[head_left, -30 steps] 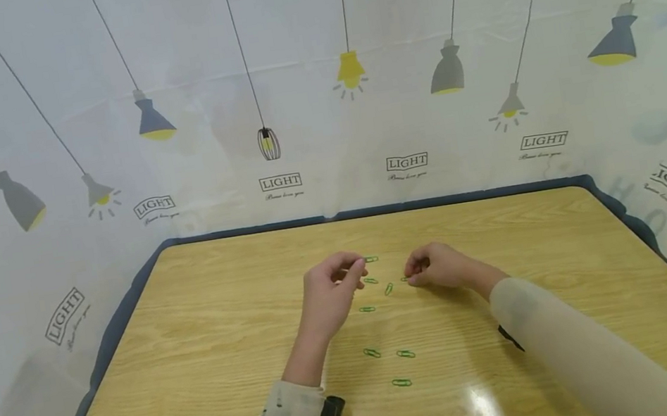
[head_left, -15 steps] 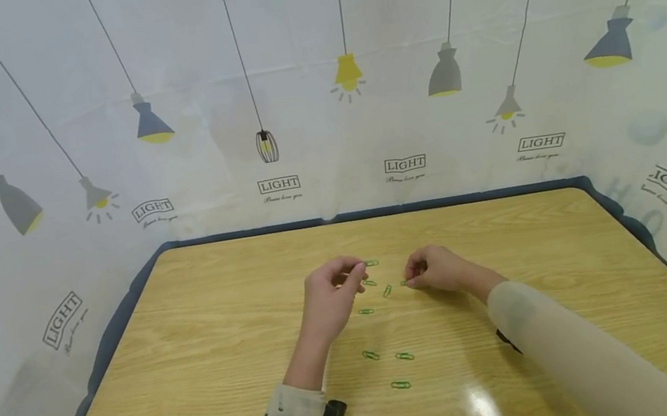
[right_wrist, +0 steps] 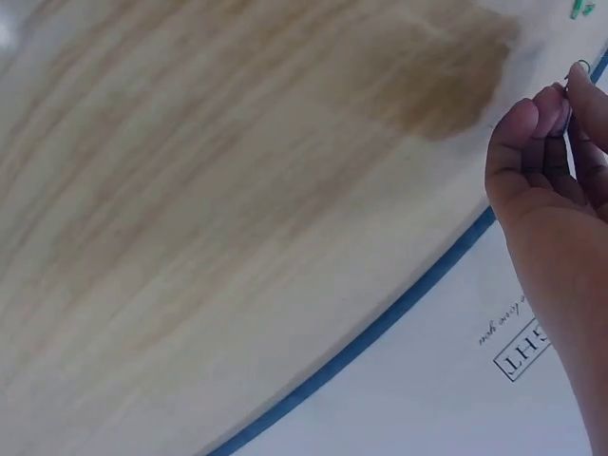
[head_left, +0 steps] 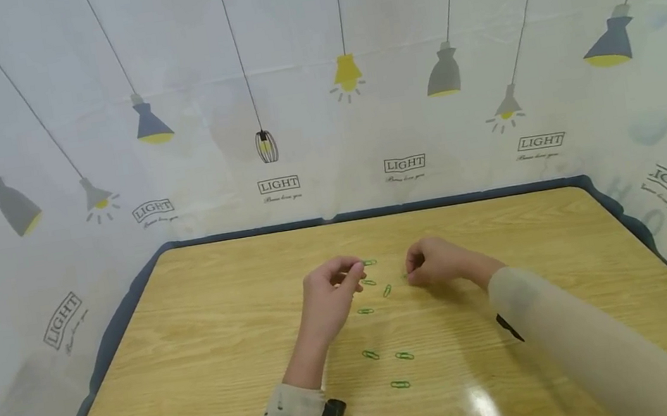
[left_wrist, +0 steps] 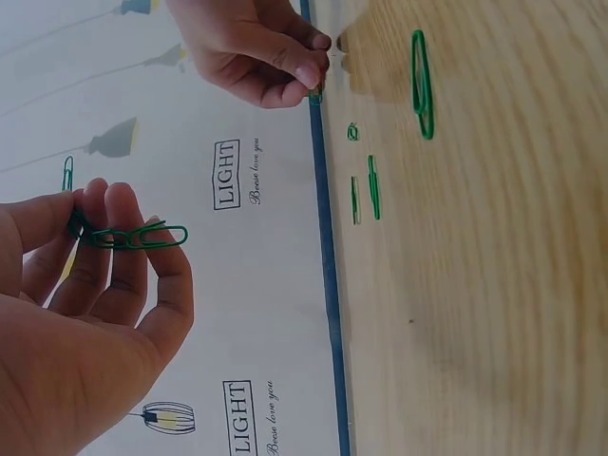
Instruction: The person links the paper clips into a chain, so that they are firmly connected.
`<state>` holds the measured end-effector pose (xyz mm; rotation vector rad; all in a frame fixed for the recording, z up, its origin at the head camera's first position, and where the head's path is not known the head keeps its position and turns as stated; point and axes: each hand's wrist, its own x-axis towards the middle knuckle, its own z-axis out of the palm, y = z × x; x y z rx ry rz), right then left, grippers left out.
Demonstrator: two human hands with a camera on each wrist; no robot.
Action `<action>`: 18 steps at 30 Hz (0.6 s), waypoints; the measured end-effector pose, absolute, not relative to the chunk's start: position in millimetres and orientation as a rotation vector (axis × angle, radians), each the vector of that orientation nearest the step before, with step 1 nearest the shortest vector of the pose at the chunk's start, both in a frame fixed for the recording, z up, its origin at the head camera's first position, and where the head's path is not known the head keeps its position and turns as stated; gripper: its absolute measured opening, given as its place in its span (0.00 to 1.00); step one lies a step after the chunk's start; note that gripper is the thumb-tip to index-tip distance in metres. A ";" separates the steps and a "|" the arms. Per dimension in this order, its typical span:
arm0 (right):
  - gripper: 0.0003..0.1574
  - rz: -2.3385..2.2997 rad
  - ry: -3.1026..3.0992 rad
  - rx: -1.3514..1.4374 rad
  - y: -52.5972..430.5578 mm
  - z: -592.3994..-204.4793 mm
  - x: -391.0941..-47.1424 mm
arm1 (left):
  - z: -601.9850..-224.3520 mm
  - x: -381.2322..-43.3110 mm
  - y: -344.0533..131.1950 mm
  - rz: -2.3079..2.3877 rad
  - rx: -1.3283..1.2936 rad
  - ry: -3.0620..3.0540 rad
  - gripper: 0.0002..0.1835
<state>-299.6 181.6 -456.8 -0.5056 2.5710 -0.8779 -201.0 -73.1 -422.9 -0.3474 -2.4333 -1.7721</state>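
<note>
My left hand [head_left: 330, 301] pinches a short chain of linked green paper clips [left_wrist: 123, 237] between thumb and index finger. One clip of it [left_wrist: 67, 173] sticks out past the fingertips, while the rest hangs across the other fingers. Opposite it, my right hand [head_left: 439, 263] pinches a single green paper clip [left_wrist: 314, 97], mostly covered by the fingertips. The two hands are apart, both over the far middle of the table. Between and below them lie loose green paper clips, among them one slanted clip [head_left: 387, 291] and one flat clip [head_left: 365, 311].
Nearer the front of the wooden table [head_left: 202, 368] lie three more green clips, the closest clip [head_left: 400, 385] near a light reflection. A dark blue edge [head_left: 435, 201] borders the table, against a white wall covering [head_left: 322, 124] printed with lamps.
My right hand has risen slightly from the tabletop with the paper clip in its fingertips. The left hand and the loose clips stay where they were.
</note>
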 end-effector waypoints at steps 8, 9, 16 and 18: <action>0.07 -0.879 2.597 -0.663 179.3 -425.0 -298.6 | -420.2 -201.5 -72.8 -1.776 -0.341 -2.435 0.10; 0.11 -0.890 2.586 -0.678 178.9 -419.7 -297.9 | -420.2 -201.5 -72.8 -1.779 -0.340 -2.434 0.10; 0.14 -0.994 2.576 -0.727 171.2 -383.1 -291.7 | -421.1 -202.6 -73.4 -1.792 -0.346 -2.424 0.09; 0.11 -1.065 2.558 -0.723 167.1 -375.1 -289.2 | -421.6 -203.2 -73.5 -1.792 -0.348 -2.421 0.09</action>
